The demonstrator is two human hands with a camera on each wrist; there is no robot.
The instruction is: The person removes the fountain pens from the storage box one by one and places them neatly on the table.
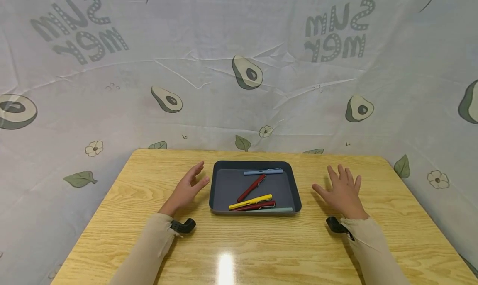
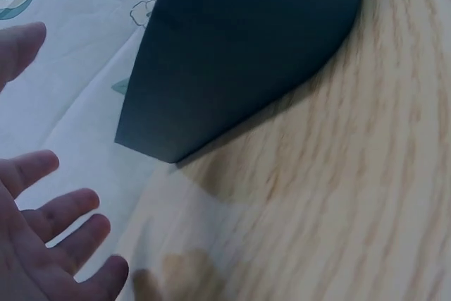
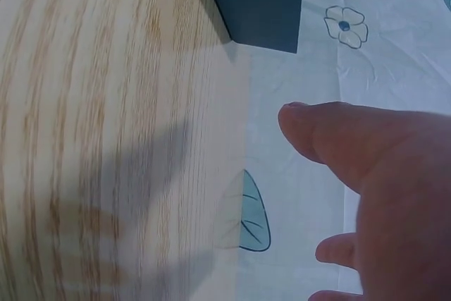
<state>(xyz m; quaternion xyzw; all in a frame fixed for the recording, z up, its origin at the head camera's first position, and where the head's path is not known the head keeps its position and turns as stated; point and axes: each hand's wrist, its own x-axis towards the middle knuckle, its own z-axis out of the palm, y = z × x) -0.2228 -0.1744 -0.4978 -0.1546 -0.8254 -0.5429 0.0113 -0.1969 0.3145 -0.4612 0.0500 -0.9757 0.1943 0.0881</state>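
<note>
A dark grey, box-shaped tray with round corners (image 1: 224, 189) sits on the pale yellow wood-grain desk (image 1: 280, 243). Both hands are empty. The left hand (image 1: 188, 188) is at the tray's 9 o'clock, near it, with its thumb away from its loose fingers. The right hand (image 1: 343, 195) is at 3 o'clock, a bit farther off, with its fingers spread wide.

Inside the tray, a thin light blue pen (image 1: 261, 172) lies near 12 o'clock. A thin dark red pen (image 1: 251, 188) slants across the middle, from 7 to 1 o'clock. A bright yellow pen (image 1: 248, 202) is at 6 o'clock, just beside another dark red pen (image 1: 257, 206). A pale blue-green pen (image 1: 278, 210) lies at 5 o'clock, partly hidden.
</note>
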